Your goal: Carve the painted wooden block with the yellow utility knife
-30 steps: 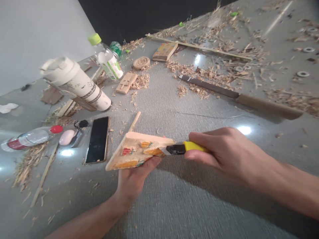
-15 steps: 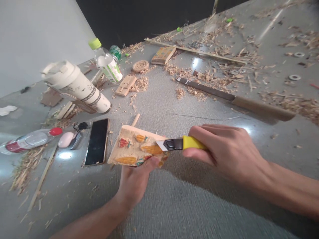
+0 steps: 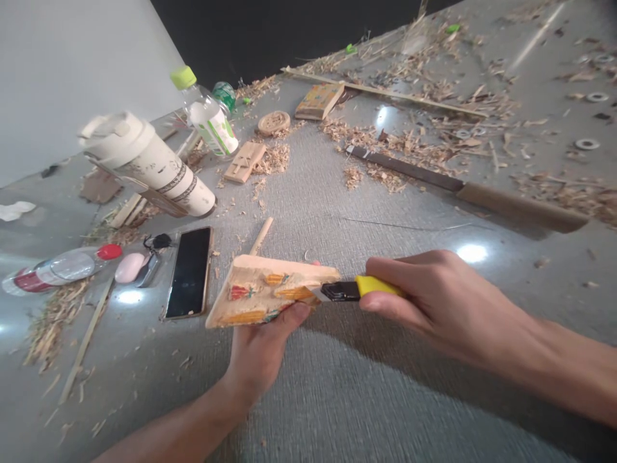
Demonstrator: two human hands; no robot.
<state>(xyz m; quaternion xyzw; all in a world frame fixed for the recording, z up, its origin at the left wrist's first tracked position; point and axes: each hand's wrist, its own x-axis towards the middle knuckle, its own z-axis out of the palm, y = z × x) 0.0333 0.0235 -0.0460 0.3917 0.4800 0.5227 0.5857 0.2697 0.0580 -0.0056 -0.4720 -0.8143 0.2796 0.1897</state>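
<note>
My left hand [image 3: 263,347] grips a carved wooden block [image 3: 224,302] from below, its thumb pressed on the near edge. Orange and red painted shapes with bits of green stand out on the block's face. In my right hand [image 3: 448,305] is a utility knife [image 3: 378,285] with a yellow handle and a black blade holder. Its blade lies against the right part of the block's face, near my left thumb. The left fingers under the block are hidden. Just behind the block, a thin wooden stick [image 3: 261,235] lies on the grey table.
A phone [image 3: 189,273], a white tumbler [image 3: 154,164] and a red-capped bottle [image 3: 62,267] are on the left. Further back stand a green-capped bottle [image 3: 207,116] and small carved wood pieces [image 3: 245,162]. A long file [image 3: 409,168] lies among wood shavings at right.
The knife has shifted slightly right and its blade now sits flatter on the block. The block has tilted, showing more of its upper edge.
</note>
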